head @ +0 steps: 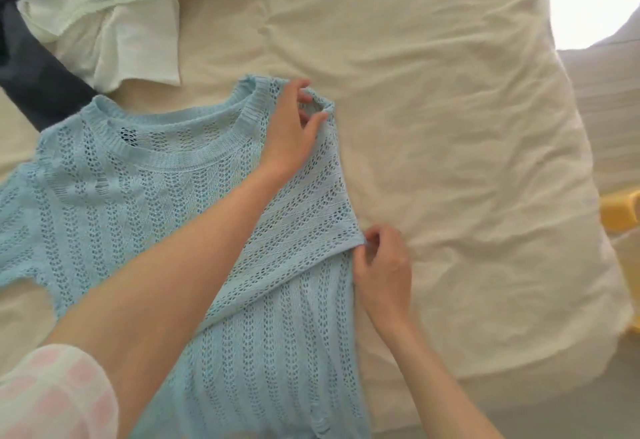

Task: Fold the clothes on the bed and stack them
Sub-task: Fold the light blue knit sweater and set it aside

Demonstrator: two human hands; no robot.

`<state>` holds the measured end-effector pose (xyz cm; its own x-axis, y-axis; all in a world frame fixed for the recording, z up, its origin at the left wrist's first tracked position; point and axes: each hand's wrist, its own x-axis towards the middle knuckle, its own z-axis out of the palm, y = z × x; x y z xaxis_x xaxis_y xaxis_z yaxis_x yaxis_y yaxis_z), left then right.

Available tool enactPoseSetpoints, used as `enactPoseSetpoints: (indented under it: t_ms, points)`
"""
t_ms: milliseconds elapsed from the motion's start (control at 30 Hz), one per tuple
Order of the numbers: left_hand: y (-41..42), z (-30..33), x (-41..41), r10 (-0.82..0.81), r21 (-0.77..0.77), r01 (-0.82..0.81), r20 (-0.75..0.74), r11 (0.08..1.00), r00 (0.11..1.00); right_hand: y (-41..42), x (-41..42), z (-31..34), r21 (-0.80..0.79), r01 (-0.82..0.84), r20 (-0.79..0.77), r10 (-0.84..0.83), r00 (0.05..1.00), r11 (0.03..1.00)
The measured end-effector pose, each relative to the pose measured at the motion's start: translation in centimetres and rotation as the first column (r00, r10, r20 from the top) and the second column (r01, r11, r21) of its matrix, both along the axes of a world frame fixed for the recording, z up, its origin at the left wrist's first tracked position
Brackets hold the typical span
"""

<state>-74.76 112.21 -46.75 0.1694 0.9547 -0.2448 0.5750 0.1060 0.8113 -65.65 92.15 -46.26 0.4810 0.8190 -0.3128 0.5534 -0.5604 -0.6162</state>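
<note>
The left hand (294, 127) pinches the folded edge of the light blue knit sweater (145, 217) at its shoulder, thumb and fingers curled round a small roll of fabric just right of the ribbed neckline (194, 151). The right hand (382, 265) pinches the same right edge lower down, at the point where the folded-in sleeve (304, 224) meets the body of the garment, fingers bent onto the knit. The sweater lies flat and face up on the cream bedsheet (450, 127), collar toward the far side, hem toward the person; its right sleeve is folded diagonally across the chest, while the other sleeve spreads out past the frame's left edge. The left forearm crosses over the sweater's middle, and a pink and white checked sleeve (52, 393) shows at the lower left corner. At the upper left of the bed, apart from the sweater, lies a rumpled white garment (114, 30) touching a dark grey garment (31, 68). A yellow object (620, 210) sits beside the bed at the right edge.
</note>
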Motion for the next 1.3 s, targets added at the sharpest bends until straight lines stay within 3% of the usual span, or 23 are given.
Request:
enactPoseSetpoints:
  t_ms: [100,167,233,267,333,400,600,700,867,1033,1167,1233,1300]
  points:
    - [-2.9,-0.2,-1.9,-0.032,0.395,0.15,-0.291,0.906,0.956,-0.2,-0.6,0.8,0.133,-0.25,0.256,0.211,0.943,0.959]
    - [-5.8,-1.2,-3.5,-0.181,0.444,0.403,-0.461,0.8,0.869,-0.2,-1.5,0.9,0.09,-0.447,0.317,0.4,0.86,0.89]
    - [-8.0,-2.0,-4.9,-0.413,0.184,0.64,-0.626,0.746,0.661,-0.3,-1.9,0.5,-0.079,-0.59,0.337,0.579,0.742,0.803]
    - [-8.7,-2.5,-5.2,-0.5,0.012,0.684,-0.673,0.729,0.545,-0.2,-1.8,0.2,-0.185,-0.623,0.334,0.645,0.687,0.76]
    - [-8.6,-3.0,-5.4,-0.577,-0.168,0.67,-0.68,0.723,0.452,-0.1,-1.2,-0.3,-0.344,-0.637,0.304,0.723,0.62,0.69]
    - [-7.7,-2.7,-4.9,-0.6,-0.18,0.669,-0.644,0.721,0.474,0.1,-0.9,-0.4,-0.394,-0.634,0.282,0.744,0.606,0.666]
    - [-10.7,0.7,-10.0,-0.56,-0.231,0.514,-0.438,0.826,0.703,1.0,-4.2,1.4,-0.433,-0.556,0.249,0.687,0.683,0.709]
    - [-14.4,2.0,-17.4,-0.437,-0.271,0.35,-0.426,0.897,0.792,1.5,-8.7,3.0,-0.39,-0.588,0.214,0.691,0.691,0.708]
    - [-20.7,4.4,-32.1,-0.115,-0.201,0.026,-0.444,0.979,0.889,1.1,-21.2,5.0,-0.316,-0.749,0.134,0.809,0.572,0.582]
    - [-24.5,5.5,-45.9,0.262,-0.043,-0.316,-0.46,0.948,0.848,0.2,-35.7,5.1,-0.255,-0.832,0.078,0.868,0.49,0.492]
    - [-25.3,4.9,-55.3,0.571,-0.038,-0.645,-0.428,0.764,0.701,-1.3,-46.0,4.7,-0.226,-0.894,-0.004,0.918,0.397,0.386]
    - [-24.5,4.1,-58.7,0.764,-0.204,-0.81,-0.269,0.55,0.586,-1.6,-49.9,4.3,-0.225,-0.923,-0.03,0.944,0.328,0.313]
    - [-23.7,3.1,-61.0,0.876,-0.439,-0.818,-0.126,0.372,0.466,-1.4,-52.6,3.9,-0.23,-0.927,-0.077,0.944,0.321,0.297]
